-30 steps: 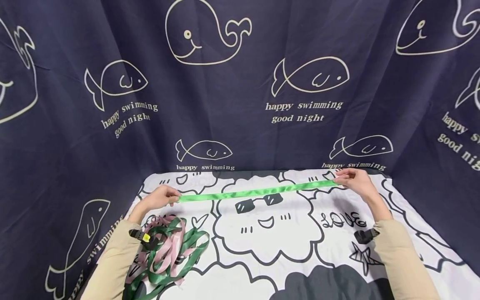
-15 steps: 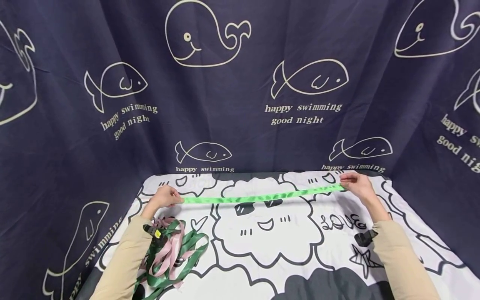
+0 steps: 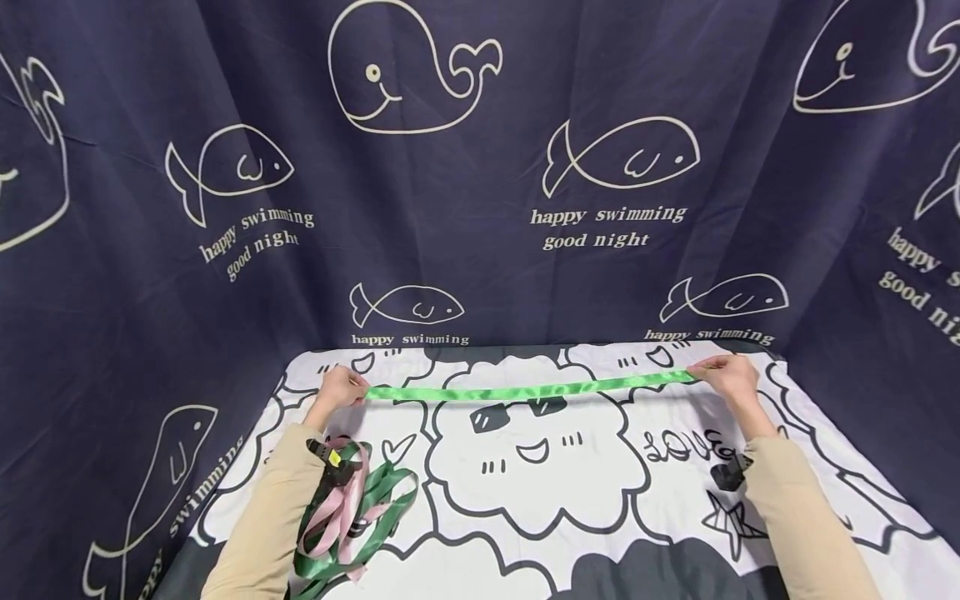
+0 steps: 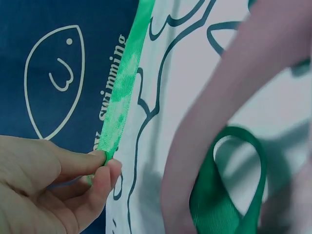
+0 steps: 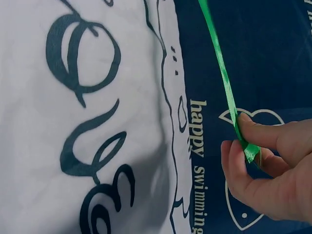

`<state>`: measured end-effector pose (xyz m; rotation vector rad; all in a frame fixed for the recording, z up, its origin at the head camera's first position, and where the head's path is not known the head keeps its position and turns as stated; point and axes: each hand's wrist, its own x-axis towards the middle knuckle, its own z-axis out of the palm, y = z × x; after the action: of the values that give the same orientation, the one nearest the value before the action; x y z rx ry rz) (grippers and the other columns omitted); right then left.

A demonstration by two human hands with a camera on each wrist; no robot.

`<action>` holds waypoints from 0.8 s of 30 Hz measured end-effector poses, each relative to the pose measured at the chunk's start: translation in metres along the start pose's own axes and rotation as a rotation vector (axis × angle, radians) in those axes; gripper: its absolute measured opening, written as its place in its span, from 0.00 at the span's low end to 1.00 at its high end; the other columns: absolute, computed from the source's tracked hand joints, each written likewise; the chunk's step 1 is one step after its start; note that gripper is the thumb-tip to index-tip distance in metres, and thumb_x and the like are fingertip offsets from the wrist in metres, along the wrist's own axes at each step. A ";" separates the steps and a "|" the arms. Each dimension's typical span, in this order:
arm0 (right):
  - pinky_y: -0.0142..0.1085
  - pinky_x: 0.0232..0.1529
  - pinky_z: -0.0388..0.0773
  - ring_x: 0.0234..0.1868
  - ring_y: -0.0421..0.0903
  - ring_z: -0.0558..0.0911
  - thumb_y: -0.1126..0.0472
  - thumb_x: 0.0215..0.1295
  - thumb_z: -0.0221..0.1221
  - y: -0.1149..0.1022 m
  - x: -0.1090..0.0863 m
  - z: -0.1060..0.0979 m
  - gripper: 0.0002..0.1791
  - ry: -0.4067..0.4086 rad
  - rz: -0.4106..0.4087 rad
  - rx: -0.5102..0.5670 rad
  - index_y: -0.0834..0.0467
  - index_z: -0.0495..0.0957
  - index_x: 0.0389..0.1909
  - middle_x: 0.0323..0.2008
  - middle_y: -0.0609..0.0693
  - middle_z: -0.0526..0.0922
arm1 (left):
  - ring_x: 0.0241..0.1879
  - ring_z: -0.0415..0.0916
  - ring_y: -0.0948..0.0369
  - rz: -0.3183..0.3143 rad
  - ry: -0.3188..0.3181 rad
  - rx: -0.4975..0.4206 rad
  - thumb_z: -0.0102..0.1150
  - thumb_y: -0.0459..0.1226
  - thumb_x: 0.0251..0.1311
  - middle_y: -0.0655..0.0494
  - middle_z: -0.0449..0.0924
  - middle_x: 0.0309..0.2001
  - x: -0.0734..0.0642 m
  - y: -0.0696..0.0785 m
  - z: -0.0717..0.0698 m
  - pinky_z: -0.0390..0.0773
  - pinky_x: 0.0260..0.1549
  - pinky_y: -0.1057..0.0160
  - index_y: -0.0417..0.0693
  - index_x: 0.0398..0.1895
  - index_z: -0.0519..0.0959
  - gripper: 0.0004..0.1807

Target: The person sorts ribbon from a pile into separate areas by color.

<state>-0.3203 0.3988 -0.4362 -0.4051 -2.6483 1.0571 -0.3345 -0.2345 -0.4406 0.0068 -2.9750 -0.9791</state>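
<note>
A bright green satin ribbon stretches nearly straight between my two hands over the back part of the table. My left hand pinches its left end between thumb and fingers; the left wrist view shows the ribbon running up from that grip. At the other end my right hand pinches the ribbon, and in the right wrist view a short green tail pokes out past the fingertips. Below my left forearm lies a tangled heap of dark green and pink ribbons, partly hidden by the sleeve.
A white cloth with black cartoon clouds and "LOVE" lettering covers the table. Behind it and at both sides hangs a dark blue curtain printed with fish and whales. Each wrist carries a black camera strap.
My left hand and forearm have moved a little to the right. The right hand has shifted slightly right and down, and the ribbon stays stretched between them.
</note>
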 end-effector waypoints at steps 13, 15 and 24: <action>0.20 0.21 0.67 0.12 0.30 0.76 0.63 0.58 0.63 0.014 0.004 0.005 0.19 -0.060 0.071 0.097 0.77 0.78 0.42 0.06 0.32 0.75 | 0.13 0.73 0.67 -0.161 0.054 0.003 0.62 0.32 0.52 0.53 0.81 0.14 0.004 0.010 0.008 0.76 0.30 0.63 0.35 0.27 0.84 0.06; 0.20 0.21 0.70 0.12 0.29 0.77 0.66 0.58 0.60 0.016 0.005 0.006 0.19 -0.083 0.079 0.131 0.79 0.77 0.43 0.06 0.34 0.76 | 0.13 0.73 0.66 -0.162 0.052 0.008 0.60 0.30 0.52 0.52 0.81 0.14 0.005 0.011 0.008 0.77 0.31 0.62 0.34 0.29 0.84 0.07; 0.27 0.21 0.78 0.13 0.33 0.79 0.71 0.55 0.52 0.017 0.012 0.007 0.20 -0.117 0.132 0.145 0.81 0.74 0.46 0.12 0.43 0.80 | 0.18 0.81 0.61 -0.193 0.051 -0.011 0.57 0.29 0.55 0.47 0.84 0.19 0.009 0.007 0.008 0.78 0.29 0.65 0.32 0.33 0.83 0.08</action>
<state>-0.3311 0.4107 -0.4512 -0.5072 -2.6531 1.3430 -0.3439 -0.2240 -0.4430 0.3192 -2.9645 -0.9952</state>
